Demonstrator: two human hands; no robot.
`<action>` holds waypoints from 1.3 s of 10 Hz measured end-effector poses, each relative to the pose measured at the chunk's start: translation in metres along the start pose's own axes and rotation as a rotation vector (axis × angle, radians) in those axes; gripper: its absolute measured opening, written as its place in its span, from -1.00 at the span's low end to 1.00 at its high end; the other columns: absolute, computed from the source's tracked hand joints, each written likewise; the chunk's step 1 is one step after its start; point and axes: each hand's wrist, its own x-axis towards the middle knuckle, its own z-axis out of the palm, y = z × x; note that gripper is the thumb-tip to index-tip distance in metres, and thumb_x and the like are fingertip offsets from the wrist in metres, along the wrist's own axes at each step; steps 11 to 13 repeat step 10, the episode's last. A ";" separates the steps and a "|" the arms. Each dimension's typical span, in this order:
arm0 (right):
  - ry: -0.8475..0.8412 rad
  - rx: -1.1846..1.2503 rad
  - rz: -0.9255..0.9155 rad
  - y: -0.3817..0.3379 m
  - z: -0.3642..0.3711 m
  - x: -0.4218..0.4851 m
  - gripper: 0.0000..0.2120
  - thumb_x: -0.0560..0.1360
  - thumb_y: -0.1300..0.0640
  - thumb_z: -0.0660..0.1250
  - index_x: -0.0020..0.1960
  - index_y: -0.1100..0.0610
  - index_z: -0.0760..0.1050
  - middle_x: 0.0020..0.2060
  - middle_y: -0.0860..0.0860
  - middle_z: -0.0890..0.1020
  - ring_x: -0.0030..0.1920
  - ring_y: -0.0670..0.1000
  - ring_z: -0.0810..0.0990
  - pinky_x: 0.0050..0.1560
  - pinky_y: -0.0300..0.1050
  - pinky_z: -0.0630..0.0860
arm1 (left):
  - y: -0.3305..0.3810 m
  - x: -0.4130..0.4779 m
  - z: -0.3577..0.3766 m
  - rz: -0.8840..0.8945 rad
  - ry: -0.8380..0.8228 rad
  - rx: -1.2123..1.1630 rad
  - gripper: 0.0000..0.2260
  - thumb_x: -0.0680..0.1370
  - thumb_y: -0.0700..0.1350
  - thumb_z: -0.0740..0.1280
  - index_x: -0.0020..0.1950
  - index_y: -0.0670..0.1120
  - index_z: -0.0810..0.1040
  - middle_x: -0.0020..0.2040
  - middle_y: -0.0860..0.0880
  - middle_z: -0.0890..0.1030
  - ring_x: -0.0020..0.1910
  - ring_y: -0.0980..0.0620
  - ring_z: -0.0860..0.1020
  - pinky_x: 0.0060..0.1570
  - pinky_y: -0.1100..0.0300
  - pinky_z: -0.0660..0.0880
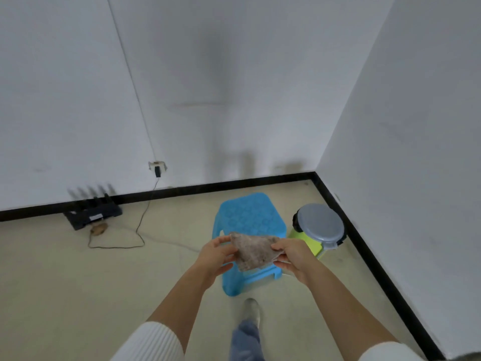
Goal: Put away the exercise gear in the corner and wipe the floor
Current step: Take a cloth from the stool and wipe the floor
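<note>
Head view: left hand (217, 252), right hand (291, 255) both pinching grey cloth (253, 252) above blue stool (247, 214).

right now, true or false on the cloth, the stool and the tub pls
1. The left hand and the right hand both hold the grey cloth. True.
2. The blue stool lies tipped on its side. False: it stands upright on the floor.
3. The green tub has its grey lid on. True.
4. The green tub stands left of the blue stool. False: it stands to its right, toward the corner.
5. No cable is on the floor. False: a black cable loops across it from the wall socket.
</note>
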 end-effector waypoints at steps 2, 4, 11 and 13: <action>0.044 -0.111 0.126 -0.054 -0.011 0.167 -0.88 0.47 0.36 0.28 -0.10 0.20 0.37 -0.30 0.16 0.37 -0.41 0.03 0.36 -0.42 -0.20 0.37 | 0.057 0.159 0.044 -0.111 0.056 -0.009 -0.68 0.52 -0.34 0.25 0.23 -0.08 0.46 -0.18 -0.08 0.59 -0.26 0.02 0.55 -0.20 0.19 0.51; 0.039 -0.335 0.191 -0.072 -0.008 0.283 -0.85 0.46 0.34 0.29 -0.28 0.23 0.48 -0.40 0.14 0.53 -0.43 0.02 0.51 -0.46 -0.24 0.35 | 0.079 0.277 0.053 -0.198 0.111 0.102 -0.69 0.49 -0.33 0.30 0.16 -0.03 0.46 -0.27 -0.06 0.56 -0.30 0.05 0.51 -0.29 0.22 0.46; 0.132 -0.421 0.167 0.044 0.002 0.479 -0.71 0.38 0.06 0.39 -0.09 0.29 0.60 -0.14 0.23 0.65 -0.04 0.24 0.62 0.01 0.17 0.52 | -0.047 0.472 0.028 -0.314 0.200 0.399 -0.57 0.44 -0.34 0.36 0.28 -0.14 0.42 0.07 -0.14 0.55 0.04 -0.11 0.55 -0.01 0.09 0.49; 0.132 -0.421 0.167 0.044 0.002 0.479 -0.71 0.38 0.06 0.39 -0.09 0.29 0.60 -0.14 0.23 0.65 -0.04 0.24 0.62 0.01 0.17 0.52 | -0.047 0.472 0.028 -0.314 0.200 0.399 -0.57 0.44 -0.34 0.36 0.28 -0.14 0.42 0.07 -0.14 0.55 0.04 -0.11 0.55 -0.01 0.09 0.49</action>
